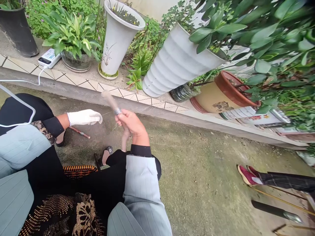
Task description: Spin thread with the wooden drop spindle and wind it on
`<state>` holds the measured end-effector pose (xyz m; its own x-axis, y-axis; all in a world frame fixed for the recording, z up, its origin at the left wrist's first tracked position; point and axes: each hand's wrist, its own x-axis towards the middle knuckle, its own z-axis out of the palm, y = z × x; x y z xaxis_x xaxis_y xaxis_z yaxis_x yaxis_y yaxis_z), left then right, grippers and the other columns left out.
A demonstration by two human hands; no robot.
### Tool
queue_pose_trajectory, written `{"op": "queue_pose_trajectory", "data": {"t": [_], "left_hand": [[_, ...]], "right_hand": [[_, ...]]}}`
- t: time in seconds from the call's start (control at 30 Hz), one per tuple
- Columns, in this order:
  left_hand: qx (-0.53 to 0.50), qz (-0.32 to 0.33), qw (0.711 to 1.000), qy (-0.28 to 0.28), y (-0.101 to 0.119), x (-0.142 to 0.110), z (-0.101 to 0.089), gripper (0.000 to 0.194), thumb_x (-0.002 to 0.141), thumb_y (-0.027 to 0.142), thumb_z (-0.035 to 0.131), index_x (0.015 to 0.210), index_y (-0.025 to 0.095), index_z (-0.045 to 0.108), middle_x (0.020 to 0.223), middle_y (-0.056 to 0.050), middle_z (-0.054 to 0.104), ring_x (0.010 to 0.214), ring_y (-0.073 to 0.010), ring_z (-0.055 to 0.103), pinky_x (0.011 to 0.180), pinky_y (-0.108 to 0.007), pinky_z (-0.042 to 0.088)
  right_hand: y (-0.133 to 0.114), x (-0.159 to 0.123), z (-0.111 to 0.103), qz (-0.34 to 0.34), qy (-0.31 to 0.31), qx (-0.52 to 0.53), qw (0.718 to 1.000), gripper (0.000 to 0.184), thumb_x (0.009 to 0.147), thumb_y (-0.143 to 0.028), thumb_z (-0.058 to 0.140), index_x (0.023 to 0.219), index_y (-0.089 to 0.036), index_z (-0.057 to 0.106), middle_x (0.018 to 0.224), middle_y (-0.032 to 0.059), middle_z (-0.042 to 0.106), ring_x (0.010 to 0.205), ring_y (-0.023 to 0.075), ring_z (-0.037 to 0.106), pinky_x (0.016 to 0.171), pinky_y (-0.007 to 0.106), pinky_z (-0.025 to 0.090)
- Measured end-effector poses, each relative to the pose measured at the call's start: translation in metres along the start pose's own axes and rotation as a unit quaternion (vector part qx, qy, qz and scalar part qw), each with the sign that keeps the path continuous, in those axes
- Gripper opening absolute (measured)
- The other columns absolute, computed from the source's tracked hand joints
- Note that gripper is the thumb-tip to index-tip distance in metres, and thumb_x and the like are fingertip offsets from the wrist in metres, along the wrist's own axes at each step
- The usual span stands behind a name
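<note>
Open-air yard. The person's bare right grip (134,124) is clenched round a pale stick (110,99), just below a grey band (117,111); the stick slants up over the concrete ground (187,157), its far end smeared by blur. The left grip (85,117), in a white glove, hangs beside it with fingers bent; a faint thread (106,114) seems to run between the two, but I cannot tell whether the glove pinches it. My worry: a hard tug could snap that thread or twist the stick in the fist. A wide swing toward the ledge (73,80) might knock the white planter (113,42). The white cable (39,78) from a power bank (49,58) could pull the bank off the edge if an arm caught it. A red-brown stick (80,132) lies near one shoe; stepping on it might roll the foot. Concrete is stained greenish, probably slick when wet. Ledge trimmed in pale tile, lined with potted plants. Off right, another person's maroon shoes (243,175) near a dark bar (270,209).
</note>
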<state>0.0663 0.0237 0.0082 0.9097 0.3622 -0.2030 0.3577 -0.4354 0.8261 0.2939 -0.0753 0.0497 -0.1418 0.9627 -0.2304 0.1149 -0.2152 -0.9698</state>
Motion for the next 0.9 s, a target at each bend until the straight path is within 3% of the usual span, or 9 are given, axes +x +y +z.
{"op": "queue_pose_trajectory", "data": {"t": [0.07, 0.13, 0.27, 0.4, 0.53, 0.63, 0.7, 0.8, 0.9], "left_hand": [[0.005, 0.017, 1.0, -0.021, 0.004, -0.001, 0.002, 0.044, 0.093, 0.046, 0.036, 0.095, 0.012, 0.064, 0.077, -0.002, 0.062, 0.063, -0.0107, 0.05, 0.062, -0.019, 0.039], [0.03, 0.045, 0.997, -0.046, 0.009, -0.002, 0.004, 0.04, 0.092, 0.043, 0.038, 0.09, 0.012, 0.065, 0.084, -0.003, 0.065, 0.071, -0.012, 0.053, 0.068, -0.019, 0.04], [0.056, 0.086, 0.991, -0.083, 0.015, -0.004, 0.003, 0.034, 0.09, 0.037, 0.041, 0.088, 0.014, 0.065, 0.084, -0.003, 0.066, 0.074, -0.0132, 0.055, 0.071, -0.019, 0.04], [0.073, 0.077, 0.994, -0.003, 0.013, -0.007, -0.008, 0.035, 0.091, 0.039, 0.039, 0.088, 0.014, 0.063, 0.085, -0.003, 0.065, 0.075, -0.0135, 0.055, 0.073, -0.02, 0.04], [0.123, 0.057, 0.99, 0.048, 0.006, -0.009, -0.019, 0.037, 0.09, 0.041, 0.038, 0.085, 0.014, 0.063, 0.08, -0.002, 0.064, 0.07, -0.0131, 0.053, 0.07, -0.021, 0.04], [0.116, 0.038, 0.99, 0.073, 0.001, -0.011, -0.022, 0.037, 0.089, 0.042, 0.039, 0.086, 0.014, 0.063, 0.082, -0.003, 0.064, 0.072, -0.0137, 0.054, 0.071, -0.021, 0.041], [0.078, 0.017, 0.992, 0.097, -0.004, -0.012, -0.021, 0.037, 0.089, 0.043, 0.04, 0.088, 0.014, 0.063, 0.082, -0.003, 0.064, 0.071, -0.0138, 0.054, 0.069, -0.021, 0.041], [0.019, 0.002, 0.996, 0.087, -0.011, -0.013, -0.015, 0.042, 0.091, 0.046, 0.036, 0.092, 0.013, 0.062, 0.075, -0.003, 0.062, 0.064, -0.0126, 0.051, 0.061, -0.02, 0.04], [0.025, 0.037, 0.999, 0.017, -0.012, -0.012, -0.006, 0.042, 0.093, 0.046, 0.035, 0.09, 0.014, 0.062, 0.076, -0.003, 0.062, 0.064, -0.012, 0.051, 0.063, -0.02, 0.04]], "right_hand": [[0.004, 0.002, -0.013, 0.007, 0.133, 0.002, 0.991, 0.026, 0.077, -0.041, 0.062, 0.078, -0.016, 0.054, 0.068, -0.0026, 0.055, 0.053, 0.0061, 0.046, 0.052, 0.019, 0.039], [0.012, 0.008, -0.018, 0.035, 0.204, -0.044, 0.977, 0.023, 0.079, -0.04, 0.059, 0.078, -0.016, 0.055, 0.067, -0.0022, 0.055, 0.052, 0.0069, 0.046, 0.051, 0.019, 0.039], [0.027, 0.02, -0.012, 0.096, 0.204, -0.275, 0.935, 0.02, 0.083, -0.035, 0.056, 0.088, -0.017, 0.062, 0.073, 0.0017, 0.062, 0.062, 0.0121, 0.053, 0.059, 0.024, 0.039], [0.027, 0.026, 0.004, 0.129, 0.119, -0.448, 0.877, 0.023, 0.084, -0.036, 0.056, 0.097, -0.019, 0.065, 0.086, 0.0067, 0.067, 0.075, 0.0177, 0.056, 0.063, 0.026, 0.035], [0.023, 0.028, 0.028, 0.114, -0.075, -0.504, 0.853, 0.018, 0.082, -0.032, 0.06, 0.088, -0.017, 0.066, 0.084, 0.0074, 0.065, 0.073, 0.017, 0.054, 0.059, 0.026, 0.031], [0.012, 0.022, 0.038, 0.052, -0.237, -0.412, 0.878, 0.012, 0.079, -0.029, 0.062, 0.082, -0.017, 0.065, 0.071, 0.0008, 0.059, 0.065, 0.0125, 0.05, 0.057, 0.024, 0.031], [0.0, 0.014, 0.034, 0.017, -0.262, -0.304, 0.916, 0.015, 0.08, -0.032, 0.061, 0.084, -0.018, 0.064, 0.068, -0.0021, 0.055, 0.062, 0.0108, 0.049, 0.058, 0.023, 0.033], [-0.013, 0.004, 0.015, -0.045, -0.07, -0.124, 0.989, 0.025, 0.079, -0.037, 0.06, 0.094, -0.017, 0.061, 0.072, -0.0024, 0.055, 0.06, 0.0091, 0.049, 0.058, 0.022, 0.038], [-0.011, 0.006, -0.005, -0.076, 0.132, -0.026, 0.988, 0.026, 0.081, -0.042, 0.056, 0.088, -0.017, 0.058, 0.073, -0.0008, 0.057, 0.057, 0.0079, 0.048, 0.056, 0.022, 0.04]]}}
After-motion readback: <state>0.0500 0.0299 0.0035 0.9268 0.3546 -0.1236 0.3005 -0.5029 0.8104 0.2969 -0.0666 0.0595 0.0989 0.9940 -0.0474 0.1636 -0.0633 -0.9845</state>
